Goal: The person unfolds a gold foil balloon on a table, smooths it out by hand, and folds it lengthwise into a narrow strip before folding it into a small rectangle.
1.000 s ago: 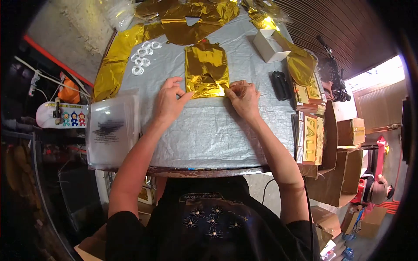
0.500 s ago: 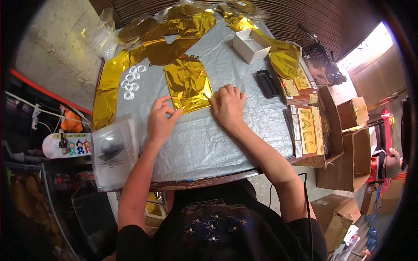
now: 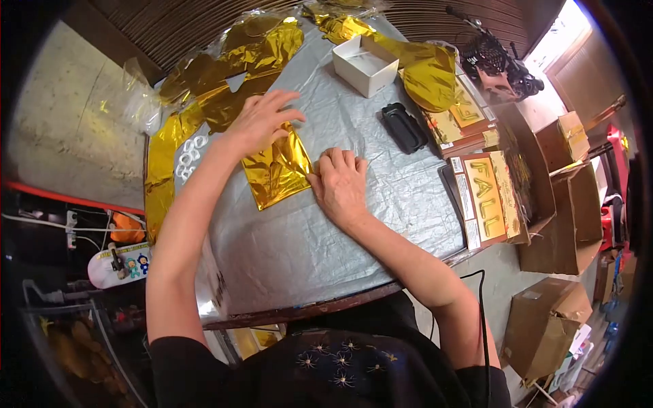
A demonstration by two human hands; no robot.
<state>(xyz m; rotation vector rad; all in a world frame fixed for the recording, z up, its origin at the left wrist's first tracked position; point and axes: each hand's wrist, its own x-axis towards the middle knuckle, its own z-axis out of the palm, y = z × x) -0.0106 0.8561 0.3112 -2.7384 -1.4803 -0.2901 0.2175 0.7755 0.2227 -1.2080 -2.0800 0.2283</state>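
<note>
Smoothing step, apparently: crumpled gold foil sheet (image 3: 275, 173) lies left-centre on the silver-covered desk (image 3: 306, 238), right hand (image 3: 338, 185) flat and open on its right edge, left hand (image 3: 262, 121) spread, grip empty, at its far edge; the next move likely calls for even pressure.

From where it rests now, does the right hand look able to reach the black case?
Probably yes. The right hand lies flat at the edge of the gold foil, and only bare table separates it from the black case.
</note>
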